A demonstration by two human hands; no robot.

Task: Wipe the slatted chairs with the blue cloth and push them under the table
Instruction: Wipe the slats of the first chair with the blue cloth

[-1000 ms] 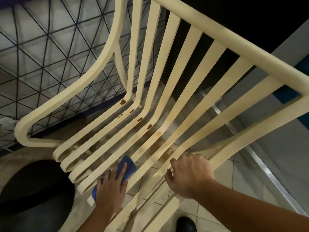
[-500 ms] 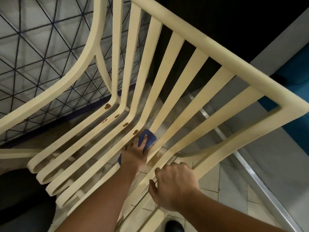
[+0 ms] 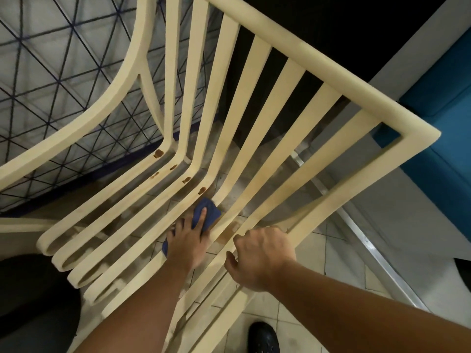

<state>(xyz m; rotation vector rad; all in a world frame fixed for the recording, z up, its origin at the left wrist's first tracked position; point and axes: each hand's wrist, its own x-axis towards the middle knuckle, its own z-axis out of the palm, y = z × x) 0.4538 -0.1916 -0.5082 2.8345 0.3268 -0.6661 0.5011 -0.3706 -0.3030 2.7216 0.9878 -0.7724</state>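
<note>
A cream slatted chair point(image 3: 254, 103) fills the view, its slats running from the backrest at the upper right down to the curled seat front at the lower left. Rust-brown spots mark the bend of several slats. My left hand point(image 3: 188, 240) presses the blue cloth point(image 3: 207, 212) flat against a seat slat near the bend, fingers stretched over it. My right hand point(image 3: 260, 258) grips a slat at the chair's right side, fingers curled round it.
A white wall with a dark triangular lattice point(image 3: 51, 72) stands behind the chair at the left. Pale floor tiles point(image 3: 331, 263) and a metal floor strip point(image 3: 377, 253) lie at the right, beside a blue panel point(image 3: 438, 128). A black shoe point(image 3: 263, 337) shows at the bottom.
My left hand slid the blue cloth up the slat from the seat front toward the bend. My right hand kept its grip on the side slat.
</note>
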